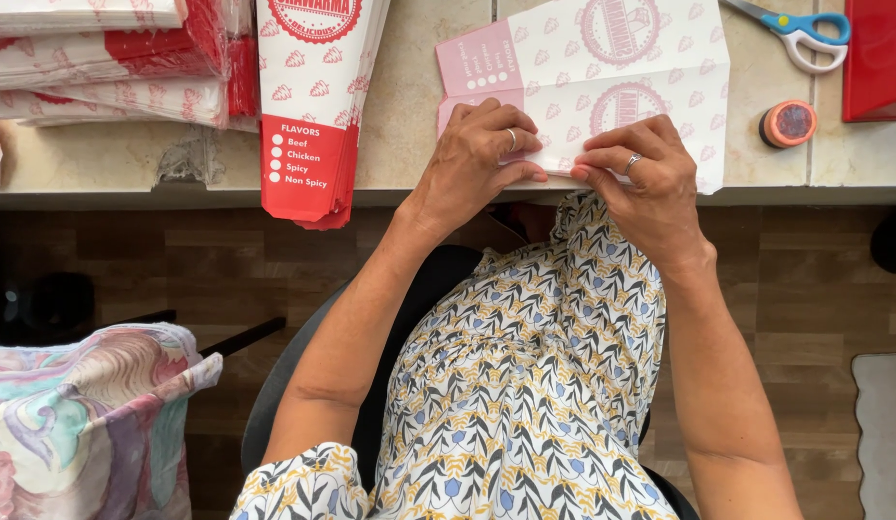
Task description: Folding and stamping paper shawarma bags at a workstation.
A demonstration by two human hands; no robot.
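Left hand (pixel 479 159) and right hand (pixel 641 178) pressed flat on a pink-printed paper sheet (pixel 650 67) | stone counter (pixel 409 106) edge | scissors (pixel 800 29) lay nearby

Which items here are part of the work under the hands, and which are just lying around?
In use:
- pink-and-white printed paper sheet, pressed flat at its near edge
- left hand and right hand, both on that sheet

Lying about:
- stack of red-and-white paper sleeves
- wrapped bundles
- scissors
- small round orange-rimmed tub
- red box
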